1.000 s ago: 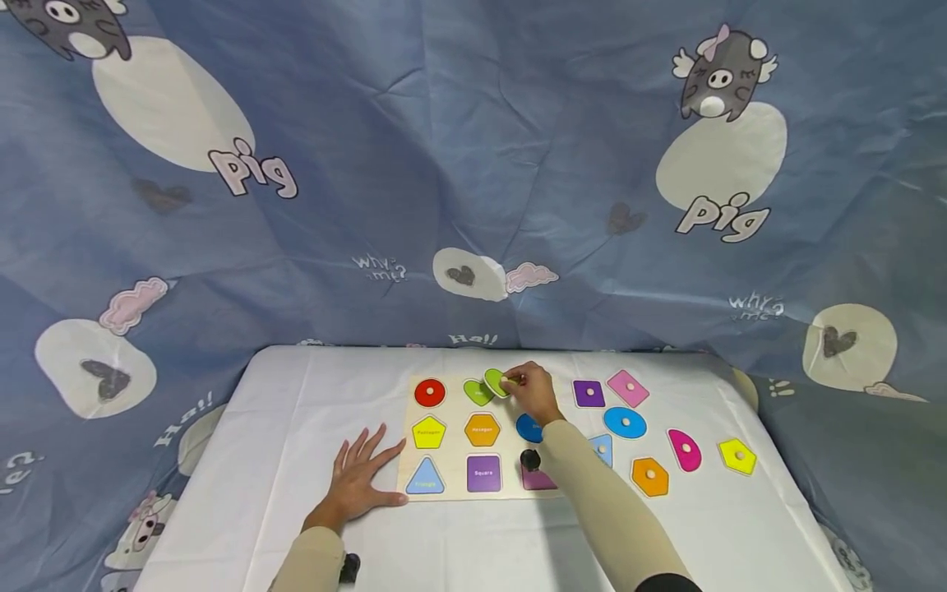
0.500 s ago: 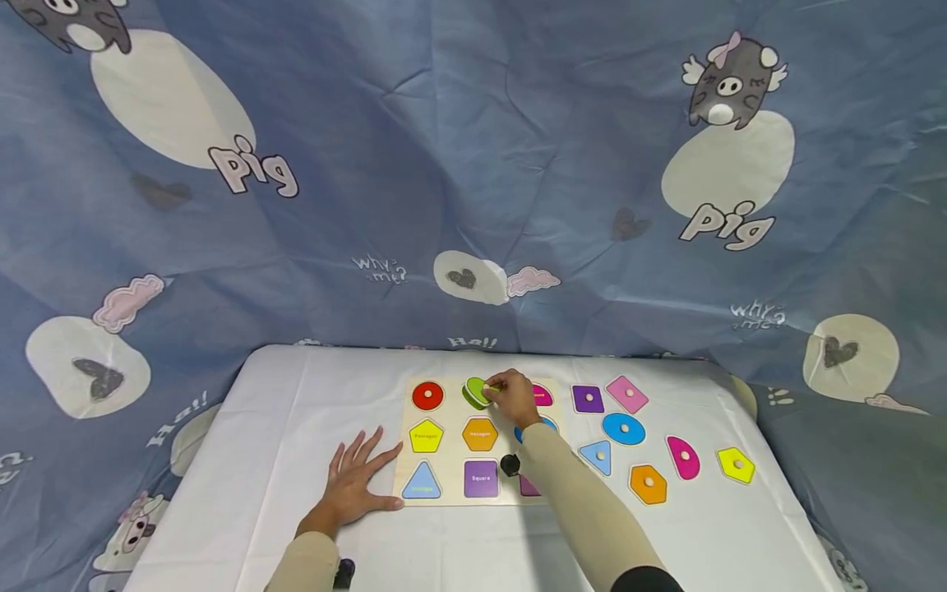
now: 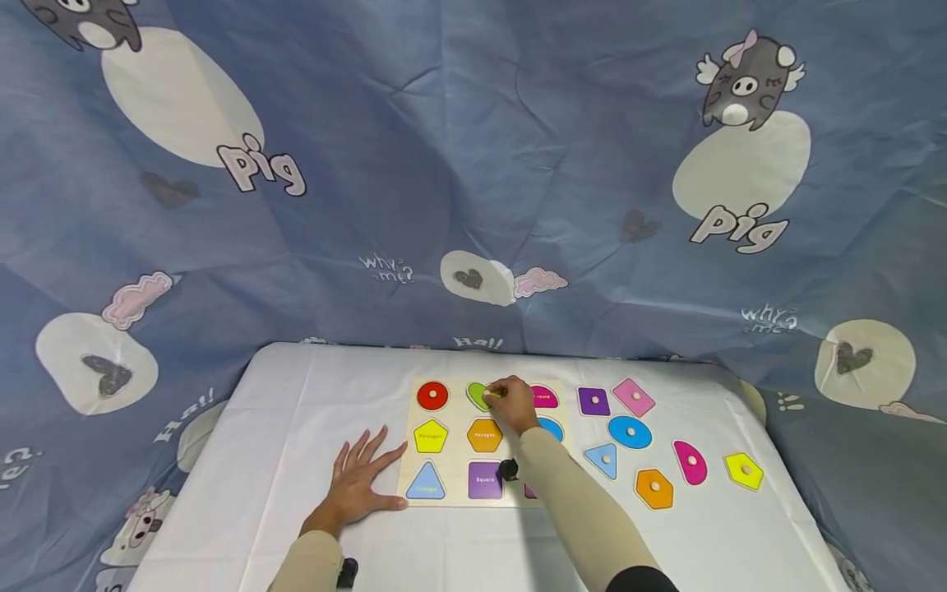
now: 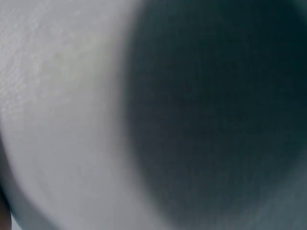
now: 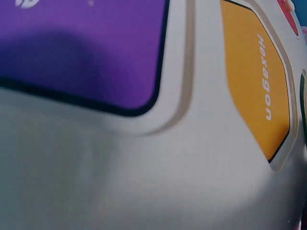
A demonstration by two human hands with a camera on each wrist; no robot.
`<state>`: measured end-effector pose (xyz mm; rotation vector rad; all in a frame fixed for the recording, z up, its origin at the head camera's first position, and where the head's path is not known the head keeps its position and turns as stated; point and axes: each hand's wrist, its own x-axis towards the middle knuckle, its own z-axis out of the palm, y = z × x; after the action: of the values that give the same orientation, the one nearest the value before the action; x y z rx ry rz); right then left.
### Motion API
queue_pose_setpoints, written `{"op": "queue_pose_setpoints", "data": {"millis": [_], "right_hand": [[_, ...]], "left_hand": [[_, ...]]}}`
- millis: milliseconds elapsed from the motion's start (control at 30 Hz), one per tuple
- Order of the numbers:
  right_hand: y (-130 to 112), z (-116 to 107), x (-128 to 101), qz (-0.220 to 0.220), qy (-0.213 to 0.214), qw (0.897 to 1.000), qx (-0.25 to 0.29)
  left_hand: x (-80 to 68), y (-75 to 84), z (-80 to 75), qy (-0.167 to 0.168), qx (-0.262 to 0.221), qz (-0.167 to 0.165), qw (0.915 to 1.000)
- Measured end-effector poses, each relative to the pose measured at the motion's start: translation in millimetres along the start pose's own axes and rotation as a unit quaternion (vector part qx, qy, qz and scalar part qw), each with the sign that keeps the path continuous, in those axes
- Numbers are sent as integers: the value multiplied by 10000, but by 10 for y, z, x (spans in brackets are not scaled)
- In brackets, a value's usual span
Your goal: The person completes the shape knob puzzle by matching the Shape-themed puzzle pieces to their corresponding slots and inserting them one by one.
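Observation:
My right hand (image 3: 516,404) pinches the knob of a green heart puzzle piece (image 3: 477,395), which overlaps the green heart recess in the back row of a pale puzzle board (image 3: 455,460). Part of the heart is hidden by the fingers. Fingers spread, my left hand (image 3: 358,481) lies at the board's left edge, its thumb by the front corner. A red circle piece (image 3: 432,395) with a knob sits in the back left recess. From the right wrist, the printed purple square (image 5: 96,48) and orange hexagon (image 5: 259,81) show close up. The left wrist view is blurred.
Right of the board lie loose knobbed pieces: a purple square (image 3: 594,401), pink rhombus (image 3: 634,397), blue oval (image 3: 630,432), light blue triangle (image 3: 602,460), orange hexagon (image 3: 654,490), magenta half round (image 3: 690,462) and yellow pentagon (image 3: 744,471). A blue patterned cloth (image 3: 473,205) hangs behind.
The right hand has carried the green heart leftward over the heart recess and turned it; it now looks flatter. The left hand stays at the board's edge.

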<state>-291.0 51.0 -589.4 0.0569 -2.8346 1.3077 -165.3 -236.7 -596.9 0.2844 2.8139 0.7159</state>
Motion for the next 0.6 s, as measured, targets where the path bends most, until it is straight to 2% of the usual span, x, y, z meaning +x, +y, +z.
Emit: {"op": "queue_pose_setpoints", "data": {"millis": [233, 433, 500, 600], "right_hand": [[20, 38, 15, -24, 79, 10000, 47], [316, 221, 189, -477, 223, 9986, 38], [321, 231, 202, -461, 240, 9986, 34], [199, 174, 144, -134, 156, 9998, 37]], "left_hand": [[-6, 13, -1, 28, 4, -21, 10000], [-6, 5, -6, 31, -14, 4, 10000], [-3, 1, -2, 34, 13, 10, 10000], [2, 0, 1, 17, 21, 5, 10000]]}}
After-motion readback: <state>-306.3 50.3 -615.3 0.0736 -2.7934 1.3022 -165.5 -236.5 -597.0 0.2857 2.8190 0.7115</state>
